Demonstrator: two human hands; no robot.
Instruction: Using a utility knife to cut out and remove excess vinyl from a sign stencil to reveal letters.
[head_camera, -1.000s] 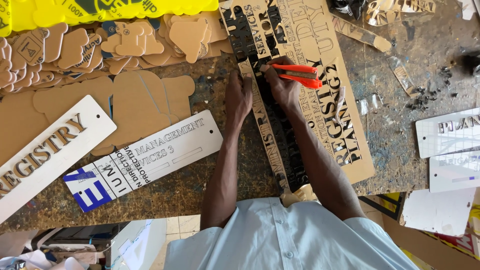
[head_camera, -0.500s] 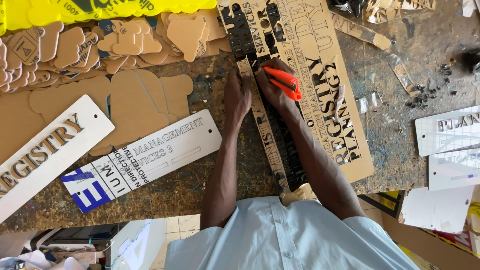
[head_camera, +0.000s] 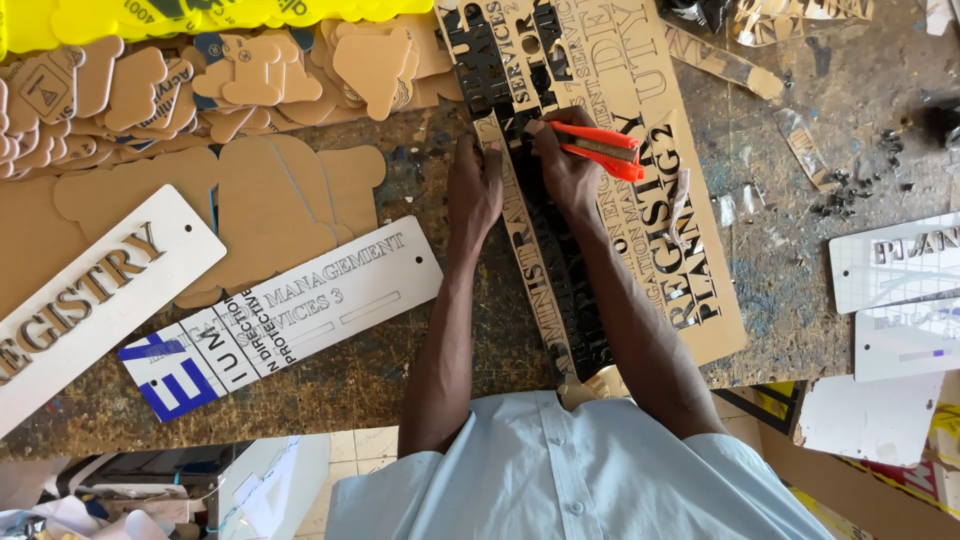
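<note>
Cutter in right hand, left hand beside

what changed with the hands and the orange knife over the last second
The right hand keeps its grip on the orange utility knife, which has tilted slightly, its tip on the brown lettered sheet. The left hand still presses flat beside the narrow strip. The signs on the workbench lie as before.

The orange plastic utility knife in the right hand has swung its far end back from five toward three o'clock.
</note>
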